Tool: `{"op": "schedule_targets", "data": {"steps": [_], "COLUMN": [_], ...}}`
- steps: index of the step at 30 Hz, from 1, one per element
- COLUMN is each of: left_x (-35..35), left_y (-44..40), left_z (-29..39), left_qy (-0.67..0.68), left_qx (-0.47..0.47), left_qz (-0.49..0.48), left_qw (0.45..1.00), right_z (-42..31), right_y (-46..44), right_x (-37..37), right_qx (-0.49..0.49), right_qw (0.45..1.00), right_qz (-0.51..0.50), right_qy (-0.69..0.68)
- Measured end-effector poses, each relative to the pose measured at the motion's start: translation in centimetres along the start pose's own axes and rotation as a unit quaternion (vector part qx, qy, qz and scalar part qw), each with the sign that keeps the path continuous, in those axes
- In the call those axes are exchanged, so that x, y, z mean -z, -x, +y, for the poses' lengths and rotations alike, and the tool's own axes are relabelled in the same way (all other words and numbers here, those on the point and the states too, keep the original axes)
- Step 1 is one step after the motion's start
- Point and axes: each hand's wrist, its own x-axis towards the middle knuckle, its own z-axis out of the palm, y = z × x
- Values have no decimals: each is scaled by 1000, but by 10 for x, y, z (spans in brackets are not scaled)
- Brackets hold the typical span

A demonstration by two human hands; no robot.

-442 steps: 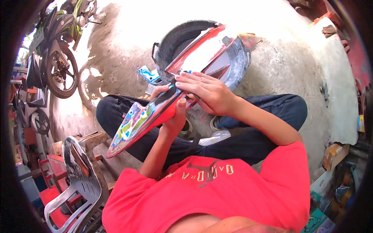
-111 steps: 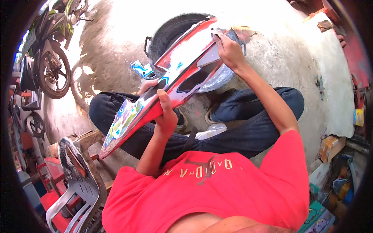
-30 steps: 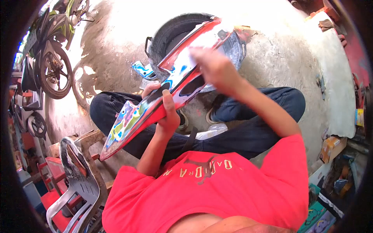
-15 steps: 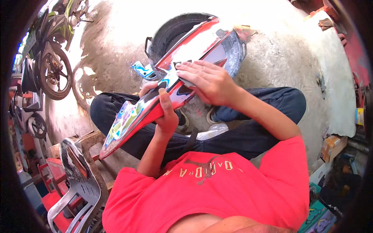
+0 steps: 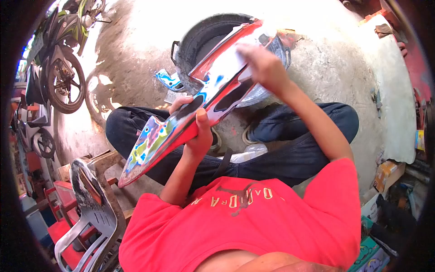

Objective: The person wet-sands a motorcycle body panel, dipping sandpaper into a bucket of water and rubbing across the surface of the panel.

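My left hand [image 5: 196, 132] grips a long motorcycle fairing panel [image 5: 235, 53] around its middle, with the thumb on top. Red along its edges, the panel has white, blue, green and dark patches where paint looks worn through. It slants from my left knee up over a black tub [image 5: 186, 41]. My right hand [image 5: 267, 68] is over the panel's upper white part, its fingertips at the surface. Motion smears those fingers, so whether anything is in them does not show.
A smaller blue and white panel piece [image 5: 168, 80] lies on the floor by the tub. At left stand a motorcycle [image 5: 65, 79] and a grey plastic chair [image 5: 100, 215]. A cardboard box [image 5: 389, 174] sits at right, near a long pale sheet [image 5: 395, 99].
My right hand has moved up and away along the panel, from its middle to the upper white part, uncovering dark patches. The panel has shifted slightly; my left hand keeps its hold.
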Motion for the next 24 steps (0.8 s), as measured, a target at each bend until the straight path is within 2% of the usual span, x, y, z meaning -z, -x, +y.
{"op": "schedule_targets", "data": {"steps": [1, 3, 6, 7, 9, 11, 12, 15, 16, 19, 21, 22, 24], "left_x": [1, 1, 0, -1, -2, -3, -3, -6, -6, -5, -1, -1, -3], "left_y": [2, 1, -1, -3, -4, -6, -7, -13, -13, -14, -13, -12, -9], "left_z": [1, 0, 6, 6, 7, 11, 14, 15, 14, 19, 21, 19, 17], "left_qy": [-1, -2, 31, 49, 46, 21, 32, 61, 61, 77, 75, 71, 63], "left_qx": [22, 60, 91, 106, 98, 94, 109, 130, 127, 122, 124, 123, 118], "left_qz": [3, 7, 31, 39, 51, 49, 52, 56, 59, 44, 32, 33, 39], "left_qw": [1000, 998, 995, 992, 993, 994, 992, 988, 988, 989, 989, 989, 990], "right_z": [13, 8, -59, -82, -51, 16, 32, 20, -1, -79, -33, -2, 39], "right_y": [-1, -6, 1, -3, -2, 6, 8, 5, 7, -1, 5, 9, 12], "right_x": [0, 3, -2, 15, 5, -13, -10, -9, -10, 10, -1, -7, -4], "right_qx": [-179, -176, 74, 98, 124, 15, -132, -150, -66, 80, 84, 18, -192], "right_qw": [983, 983, 995, 989, 985, 1000, 991, 988, 998, 995, 995, 1000, 978], "right_qz": [-37, -50, 16, -14, 7, 26, -1, -19, 3, 4, 21, 2, -70], "right_qy": [-24, 20, -67, -109, -121, -1, -8, 26, 25, -60, -47, 25, 42]}}
